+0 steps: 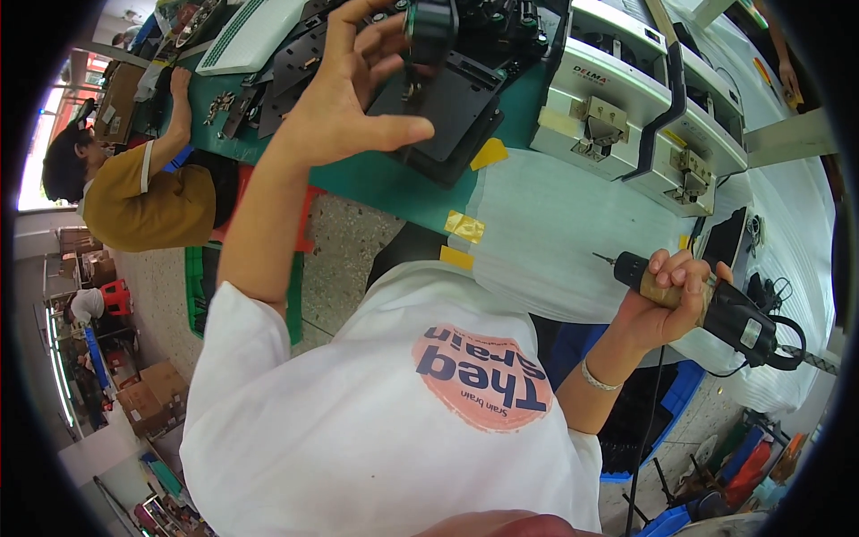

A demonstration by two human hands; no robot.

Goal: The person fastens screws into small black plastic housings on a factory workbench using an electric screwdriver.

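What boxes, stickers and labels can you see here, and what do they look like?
Cardboard boxes: brown, stacked on the floor at far left.
Machine label: small dark and red lettering on the nearest grey-white machine.
Yellow tape pieces: small squares at the green table's edge.
Shirt print: salmon oval with dark blue lettering on the white shirt.

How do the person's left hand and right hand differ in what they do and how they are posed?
The left hand is raised over the green bench, fingers spread, touching a black part on a black plate; the right hand is low, beside the white-covered table. The left hand is open; the right hand is shut around an electric screwdriver. Both are bare.
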